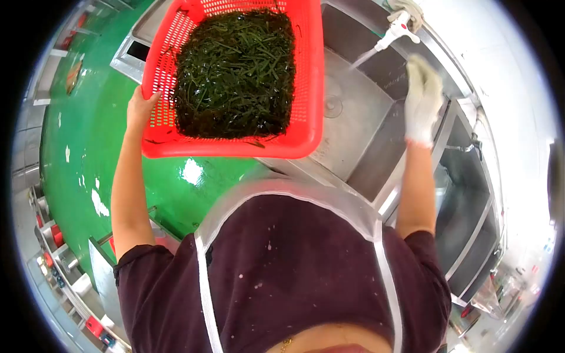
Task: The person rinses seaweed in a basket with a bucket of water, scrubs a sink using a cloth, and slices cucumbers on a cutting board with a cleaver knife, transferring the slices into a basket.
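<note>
A red plastic basket (306, 132) is full of wet, dark green shredded strips (235, 73) that look like seaweed. My bare left hand (141, 109) is closed on the basket's left rim, thumb over the edge. The basket is in front of me at the left end of the steel sink (359, 112); what bears its far side is out of view. My right hand (422, 97), in a white glove, hovers over the sink's right side, fingers stretched out and somewhat blurred. Nothing shows in it. Beyond it, a white tap (397, 32) pours water into the sink.
A second sink basin (465, 200) lies to my right, with another tap (474, 144) on the wall side. A cloth (412, 13) hangs by the white tap. Left is a wet green floor (88, 147) with white scraps. Shelves with containers (56, 235) stand at far left.
</note>
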Action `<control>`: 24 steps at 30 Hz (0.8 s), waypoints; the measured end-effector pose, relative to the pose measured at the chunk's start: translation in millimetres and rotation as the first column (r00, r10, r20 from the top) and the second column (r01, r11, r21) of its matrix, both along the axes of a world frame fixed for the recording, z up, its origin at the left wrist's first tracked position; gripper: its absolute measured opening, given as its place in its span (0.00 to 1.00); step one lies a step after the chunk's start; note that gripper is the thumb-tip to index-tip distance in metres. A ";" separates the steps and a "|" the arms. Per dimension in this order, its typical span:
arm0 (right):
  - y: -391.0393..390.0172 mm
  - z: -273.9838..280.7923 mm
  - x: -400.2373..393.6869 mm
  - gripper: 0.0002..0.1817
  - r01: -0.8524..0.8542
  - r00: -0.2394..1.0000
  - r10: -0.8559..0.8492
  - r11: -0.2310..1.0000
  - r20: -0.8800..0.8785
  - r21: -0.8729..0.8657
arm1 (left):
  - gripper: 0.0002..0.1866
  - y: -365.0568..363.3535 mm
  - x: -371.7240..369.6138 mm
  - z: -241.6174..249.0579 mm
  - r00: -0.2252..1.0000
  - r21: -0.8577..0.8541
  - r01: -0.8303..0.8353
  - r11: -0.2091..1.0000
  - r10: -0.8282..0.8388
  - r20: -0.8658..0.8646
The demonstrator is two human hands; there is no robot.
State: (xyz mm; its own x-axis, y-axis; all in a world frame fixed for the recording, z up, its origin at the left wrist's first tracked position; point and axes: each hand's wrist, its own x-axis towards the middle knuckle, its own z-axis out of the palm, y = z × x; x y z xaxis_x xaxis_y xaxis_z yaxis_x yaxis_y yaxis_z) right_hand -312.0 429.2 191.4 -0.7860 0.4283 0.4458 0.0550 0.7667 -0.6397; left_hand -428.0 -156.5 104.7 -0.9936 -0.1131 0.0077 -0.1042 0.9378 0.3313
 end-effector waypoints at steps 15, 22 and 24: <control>-135.9 -18.3 26.2 0.12 -0.657 0.752 0.653 0.752 0.088 0.040 | 0.32 -3.8 -1.0 -4.3 0.999 -0.005 0.021 1.000 -0.021 -0.038; -208.0 -24.6 -7.5 0.21 -0.856 0.085 0.533 0.472 0.842 -0.212 | 0.31 -4.7 -0.8 -7.7 0.997 -0.017 0.027 0.999 -0.028 -0.072; -217.4 -26.9 -21.2 0.17 -0.889 0.231 0.392 0.457 0.890 0.030 | 0.31 -7.3 -5.7 -8.3 0.994 -0.012 0.046 0.999 -0.046 -0.099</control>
